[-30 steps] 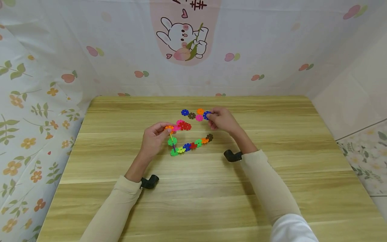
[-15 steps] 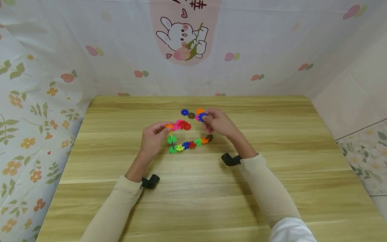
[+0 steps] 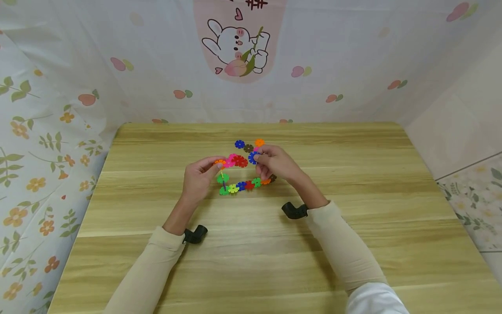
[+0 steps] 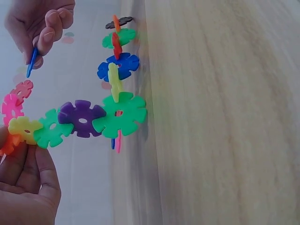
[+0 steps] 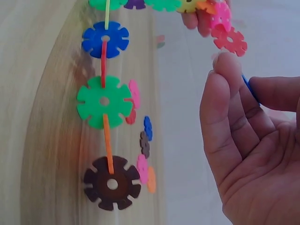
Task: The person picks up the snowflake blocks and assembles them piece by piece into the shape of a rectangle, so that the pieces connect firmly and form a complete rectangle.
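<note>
My left hand (image 3: 198, 181) pinches an orange notched snowflake disc (image 3: 220, 163) in a chain of interlocked plastic discs. From there, pink discs (image 4: 12, 108) lead to a red disc (image 3: 241, 161) at one end. The other way, the chain drops through a purple disc (image 4: 82, 118) to a green disc (image 4: 120, 115), then runs right along the table to a brown disc (image 5: 112, 183). My right hand (image 3: 278, 163) pinches a separate blue disc (image 3: 253, 158) between thumb and fingers. The blue disc is close to the red end, with a gap between; fingers hide most of it in the right wrist view.
Loose discs lie on the wooden table (image 3: 251, 261) behind the chain: blue (image 3: 239, 144), brown (image 3: 249, 148), orange (image 3: 259, 142) and a partly covered pink one. A printed curtain (image 3: 157, 52) hangs along the table's back edge.
My right hand has carried the blue disc left and slightly nearer, from beside the loose discs to near the chain's red end. The left hand has kept its hold, almost still.
</note>
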`<action>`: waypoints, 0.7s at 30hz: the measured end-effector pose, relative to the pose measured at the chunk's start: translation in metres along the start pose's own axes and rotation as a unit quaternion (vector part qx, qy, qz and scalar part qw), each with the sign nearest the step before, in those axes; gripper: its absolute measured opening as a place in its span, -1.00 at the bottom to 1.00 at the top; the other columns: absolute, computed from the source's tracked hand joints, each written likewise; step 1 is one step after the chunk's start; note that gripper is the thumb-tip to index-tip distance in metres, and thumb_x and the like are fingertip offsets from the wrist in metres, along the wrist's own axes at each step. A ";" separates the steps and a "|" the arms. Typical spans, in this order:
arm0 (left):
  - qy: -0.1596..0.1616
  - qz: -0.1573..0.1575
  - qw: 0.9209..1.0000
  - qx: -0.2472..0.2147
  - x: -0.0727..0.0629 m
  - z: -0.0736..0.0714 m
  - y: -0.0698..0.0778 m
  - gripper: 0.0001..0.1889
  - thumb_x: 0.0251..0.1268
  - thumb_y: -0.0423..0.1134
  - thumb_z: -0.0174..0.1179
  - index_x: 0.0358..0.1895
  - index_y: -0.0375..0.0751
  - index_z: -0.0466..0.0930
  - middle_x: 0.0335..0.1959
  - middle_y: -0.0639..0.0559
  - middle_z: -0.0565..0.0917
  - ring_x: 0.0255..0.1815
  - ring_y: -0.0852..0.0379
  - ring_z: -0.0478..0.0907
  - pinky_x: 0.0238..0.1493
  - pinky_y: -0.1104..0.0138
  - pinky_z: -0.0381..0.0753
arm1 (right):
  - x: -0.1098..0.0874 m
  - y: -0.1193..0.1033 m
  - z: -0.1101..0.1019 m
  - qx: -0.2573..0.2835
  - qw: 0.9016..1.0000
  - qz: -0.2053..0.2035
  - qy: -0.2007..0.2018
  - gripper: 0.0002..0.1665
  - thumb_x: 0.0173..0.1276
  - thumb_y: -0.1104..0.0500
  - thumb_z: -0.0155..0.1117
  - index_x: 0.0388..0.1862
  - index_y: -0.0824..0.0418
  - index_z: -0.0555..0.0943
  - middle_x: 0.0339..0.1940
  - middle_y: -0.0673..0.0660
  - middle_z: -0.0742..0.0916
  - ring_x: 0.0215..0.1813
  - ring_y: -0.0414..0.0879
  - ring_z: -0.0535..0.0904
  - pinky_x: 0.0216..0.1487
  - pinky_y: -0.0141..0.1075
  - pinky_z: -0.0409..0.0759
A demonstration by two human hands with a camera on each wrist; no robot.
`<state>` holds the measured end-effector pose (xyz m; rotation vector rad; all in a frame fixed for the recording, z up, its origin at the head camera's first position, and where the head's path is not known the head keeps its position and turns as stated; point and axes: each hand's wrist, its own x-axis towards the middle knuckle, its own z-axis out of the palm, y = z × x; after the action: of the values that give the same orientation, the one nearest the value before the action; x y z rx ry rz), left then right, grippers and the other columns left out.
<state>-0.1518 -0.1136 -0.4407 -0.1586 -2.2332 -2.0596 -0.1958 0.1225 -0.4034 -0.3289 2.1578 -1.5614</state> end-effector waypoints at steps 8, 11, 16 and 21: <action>-0.004 0.010 1.000 0.004 0.000 0.001 0.001 -0.76 0.33 -0.27 0.25 -0.05 -0.34 0.71 -0.19 -0.23 0.72 -0.41 0.23 0.44 -0.46 0.49 0.43 | 0.001 0.002 0.005 0.037 0.999 -0.004 0.004 -0.74 0.56 0.19 -0.03 -0.28 0.36 0.44 -0.60 0.15 0.65 -0.65 -0.07 0.57 -0.45 -0.16 0.69; -0.006 0.013 1.000 0.003 -0.001 0.001 0.001 -0.76 0.33 -0.27 0.25 -0.05 -0.34 0.71 -0.19 -0.23 0.72 -0.41 0.21 0.45 -0.44 0.49 0.45 | 0.001 0.002 0.006 0.048 0.999 -0.007 0.008 -0.72 0.56 0.19 -0.03 -0.26 0.41 0.44 -0.61 0.14 0.65 -0.66 -0.07 0.57 -0.47 -0.19 0.69; -0.009 0.024 1.000 -0.004 -0.001 0.003 0.001 -0.76 0.33 -0.28 0.25 -0.05 -0.35 0.70 -0.16 -0.26 0.72 -0.38 0.20 0.50 -0.39 0.45 0.52 | 0.002 0.003 0.008 0.060 0.998 -0.007 0.004 -0.71 0.55 0.19 -0.02 -0.29 0.41 0.45 -0.59 0.22 0.66 -0.66 -0.04 0.58 -0.49 -0.18 0.69; -0.011 0.032 0.999 -0.007 -0.002 0.003 0.001 -0.76 0.33 -0.29 0.24 -0.05 -0.38 0.70 -0.16 -0.30 0.71 -0.41 0.22 0.48 -0.43 0.46 0.47 | 0.003 0.002 0.009 0.063 0.998 0.001 -0.004 -0.68 0.54 0.16 0.00 -0.38 0.36 0.44 -0.59 0.20 0.66 -0.66 -0.03 0.58 -0.50 -0.20 0.68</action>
<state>-0.1499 -0.1102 -0.4398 -0.2503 -2.1959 -2.0518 -0.1936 0.1146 -0.4083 -0.2898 2.0416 -1.6831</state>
